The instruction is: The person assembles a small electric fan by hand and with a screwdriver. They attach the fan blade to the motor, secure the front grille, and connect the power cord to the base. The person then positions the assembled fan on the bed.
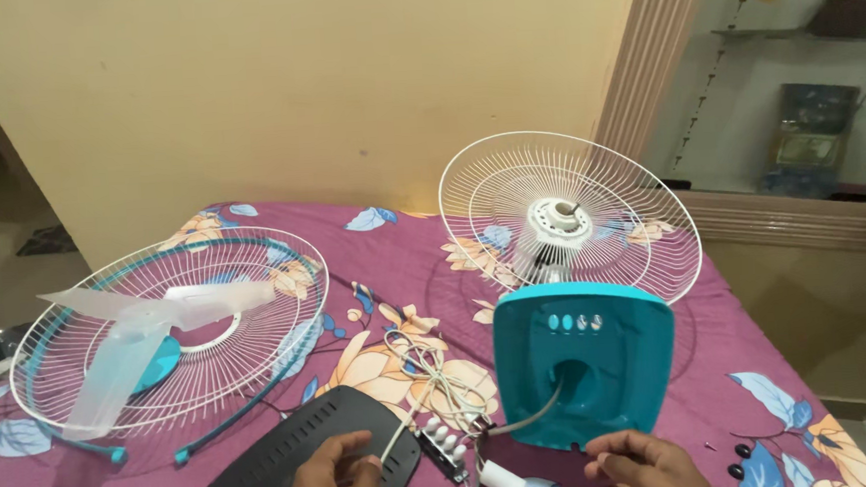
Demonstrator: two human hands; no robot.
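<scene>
Left hand [329, 477] low at the frame's bottom edge, fingers [353, 447] loosely curled, resting on the near end of a black slotted cover [286, 453]. A white cord [397, 434] runs past the fingertips; the thumb and forefinger seem to close lightly on it, but I cannot tell for sure.

Right hand [639, 467] also at the bottom edge, fingers bent, tips touching the lower rim of the teal base [585, 360]. Not a full grip, more a pinch at the rim. A grey cable [524, 420] leaves the hole in the base and runs toward a white plug [497, 478] between the two hands.

A switch strip [443, 443] with white buttons lies between cover and base, just beside the coiled cord [439, 373].

The base stands tilted on the bed [393, 246], its back guard [567, 215] upright behind it, motor hub in the middle. The front guard [172, 325] lies flat well to the left, with the clear blade [133, 337] resting on it. A teal rim ring [238, 411] sits partly under that guard.

Edges: bed's right edge falls away close past the base; two small black knobs [739, 460] and a screw [709, 445] lie near that edge. Wall [293, 82] runs along the bed's far side. Open cloth lies between the two guards and along the far side near the wall; the near strip around the hands is crowded
</scene>
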